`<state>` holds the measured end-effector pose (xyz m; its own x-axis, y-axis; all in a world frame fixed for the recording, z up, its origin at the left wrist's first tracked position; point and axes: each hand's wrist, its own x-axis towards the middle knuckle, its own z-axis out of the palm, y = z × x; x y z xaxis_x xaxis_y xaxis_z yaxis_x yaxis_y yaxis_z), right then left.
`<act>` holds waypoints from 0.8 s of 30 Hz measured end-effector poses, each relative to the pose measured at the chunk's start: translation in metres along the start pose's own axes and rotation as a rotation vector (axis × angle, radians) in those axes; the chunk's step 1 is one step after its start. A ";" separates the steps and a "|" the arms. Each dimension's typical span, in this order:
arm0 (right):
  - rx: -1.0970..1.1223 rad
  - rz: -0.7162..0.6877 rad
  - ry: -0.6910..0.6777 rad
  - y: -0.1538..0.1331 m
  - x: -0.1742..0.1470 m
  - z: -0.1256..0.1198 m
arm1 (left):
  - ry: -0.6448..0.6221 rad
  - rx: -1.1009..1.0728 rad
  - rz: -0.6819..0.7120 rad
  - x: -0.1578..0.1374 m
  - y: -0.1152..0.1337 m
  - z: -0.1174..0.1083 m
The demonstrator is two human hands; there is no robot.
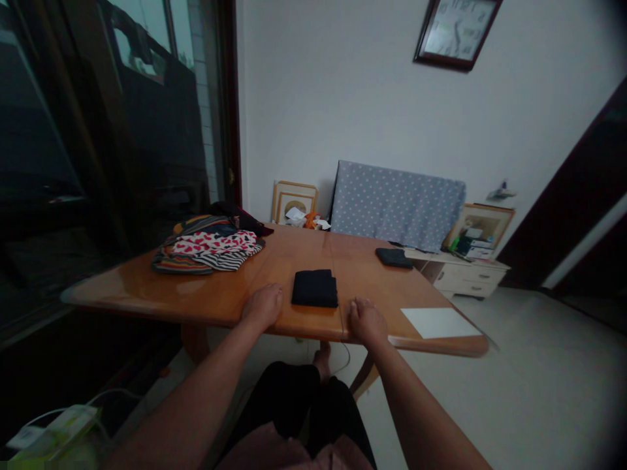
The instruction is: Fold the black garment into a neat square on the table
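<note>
- Two bare hands rest at the near edge of the glossy orange-brown wooden worktop (pixel 147 290), one on each side of a dark cloth.
- Your left hand (pixel 263 305) lies palm down on the wood, fingers loosely curled, holding nothing; it sits just beside the left edge of the cloth, and you cannot tell whether it touches it.
- Your right hand (pixel 366 320) also lies palm down with nothing in it, just right of the cloth's near corner and apart from it.
- The neatly folded black cloth square (pixel 315 288) lies flat between your two hands, close to the near edge and beside the seam that runs across the worktop.
- A second, smaller folded dark cloth (pixel 393 257) lies well apart from it, near the far right edge.
- A heap of unfolded clothes (pixel 210 251) with striped fabric and a white piece with red spots sits at the far left of the worktop.
- A flat white sheet (pixel 441 322) lies on the near right corner, near your right hand.
- Beyond the worktop, a grey panel with white dots (pixel 396 202) leans against the wall, next to a low white cabinet (pixel 465 277).
</note>
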<state>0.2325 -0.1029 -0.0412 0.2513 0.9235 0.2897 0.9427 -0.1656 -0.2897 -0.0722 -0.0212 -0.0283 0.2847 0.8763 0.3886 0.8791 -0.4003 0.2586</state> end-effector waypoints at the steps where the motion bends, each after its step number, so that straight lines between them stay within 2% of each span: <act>1: -0.010 -0.007 0.005 -0.001 -0.001 0.000 | -0.006 0.002 -0.004 0.000 0.000 0.000; 17: -0.050 -0.020 0.026 -0.008 -0.003 -0.003 | -0.029 0.021 -0.010 -0.005 0.010 -0.012; 24: -0.015 -0.025 0.036 -0.011 -0.004 -0.007 | -0.021 -0.095 -0.012 0.000 0.009 -0.016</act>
<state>0.2230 -0.1071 -0.0331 0.2347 0.9145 0.3295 0.9519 -0.1476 -0.2685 -0.0709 -0.0293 -0.0121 0.2836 0.8861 0.3666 0.8425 -0.4128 0.3460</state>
